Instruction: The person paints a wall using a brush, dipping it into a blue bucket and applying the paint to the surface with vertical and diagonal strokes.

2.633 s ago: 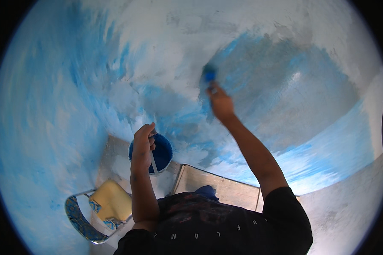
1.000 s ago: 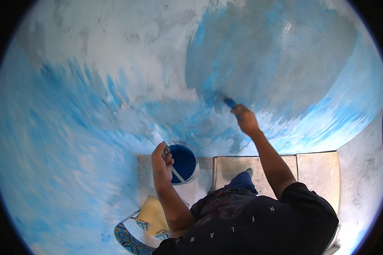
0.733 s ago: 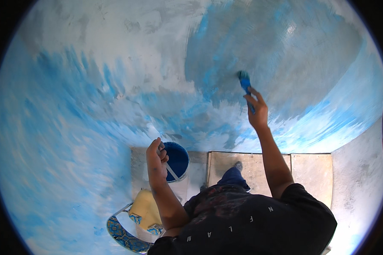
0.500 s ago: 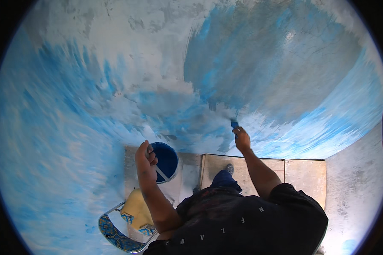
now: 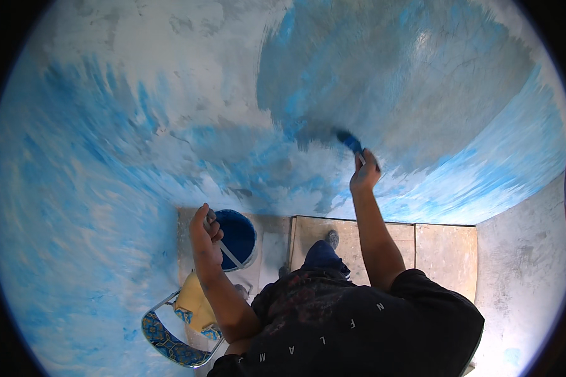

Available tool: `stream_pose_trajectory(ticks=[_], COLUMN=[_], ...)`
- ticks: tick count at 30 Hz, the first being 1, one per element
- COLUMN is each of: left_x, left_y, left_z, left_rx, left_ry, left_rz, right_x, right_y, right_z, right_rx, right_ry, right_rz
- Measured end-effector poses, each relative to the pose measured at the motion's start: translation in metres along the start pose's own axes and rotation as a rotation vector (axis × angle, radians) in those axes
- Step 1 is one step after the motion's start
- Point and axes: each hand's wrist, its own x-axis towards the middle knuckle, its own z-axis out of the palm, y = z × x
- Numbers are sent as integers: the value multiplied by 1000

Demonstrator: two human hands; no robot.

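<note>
My right hand [image 5: 365, 171] is closed around the handle of a paintbrush [image 5: 351, 142]. The brush's blue head tilts up to the left, its dark tip at the lower edge of a large grey-blue patch on the wall [image 5: 383, 88]. On the left, my left hand [image 5: 205, 234] is wrapped round the grey grip of a bucket's handle. Its pale band crosses the mouth of the bucket [image 5: 256, 248], whose inside looks deep blue. How much paint is in the bucket, I cannot tell.
A chair [image 5: 170, 345] with a patterned blue back and yellow seat stands at lower left, beside my left forearm. Tan boards [image 5: 383, 245] lie along the wall's foot, near my shoe [image 5: 332, 239]. A grey wall [image 5: 516, 251] rises on the right.
My right hand has moved the brush up the wall, away from me. The left hand still grips the bucket's handle, and the whole view has shifted slightly.
</note>
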Motion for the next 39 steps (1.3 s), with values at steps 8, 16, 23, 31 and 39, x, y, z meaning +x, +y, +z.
stream_pose_trajectory(ticks=[8,16,23,31,39], left_x=[6,0,1,8,9], left_y=[-4,-2,-1,-3,-11], left_z=[-8,2,-6,4,-10], left_rx=[7,16,30,3,30], left_ry=[-71,-121,-120,-123,-22], left_rz=[-60,-33,-51,-63,-112], right_x=[-55,-57,-108,-46,-97], right_y=[-66,19,-10,64,26], right_z=[47,-10,68,-47,42], right_rx=[-851,-1304,-1085,-1735,-1205], right_ry=[-593,-1129,-928,-1113,-1025], right_rz=[-1150,-653,-1177,-569,-1079])
